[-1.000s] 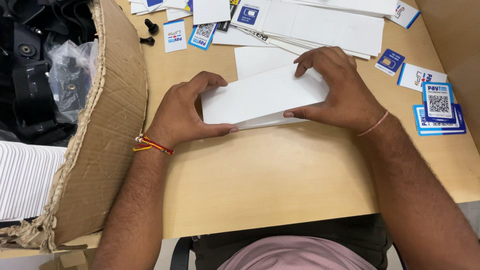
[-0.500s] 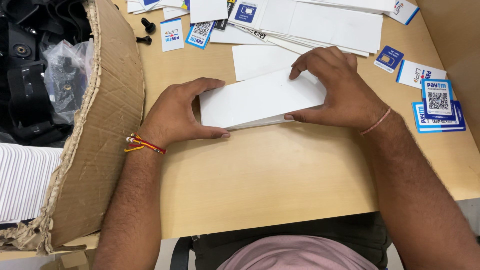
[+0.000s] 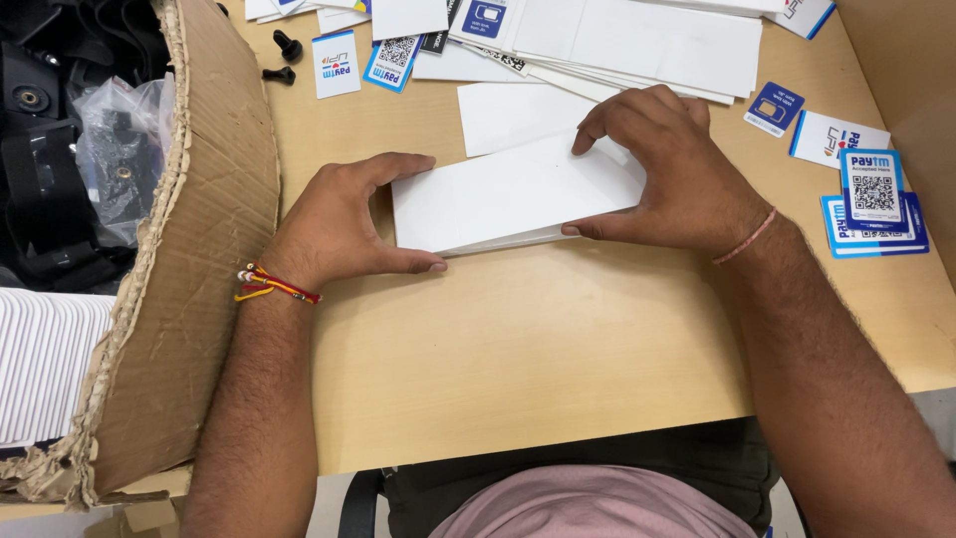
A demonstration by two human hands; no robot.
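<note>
White folded card (image 3: pixel 508 194), both hands' grip, wooden table (image 3: pixel 518 349)

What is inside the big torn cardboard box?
Inside the cardboard box, black parts and a clear plastic bag with small pieces show. The box wall covers whatever lies deeper, so the rest cannot be seen.

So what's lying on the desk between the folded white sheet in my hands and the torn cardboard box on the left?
Only your left hand lies between the folded white sheet and the cardboard box; the head view shows otherwise bare wooden desk.
</note>
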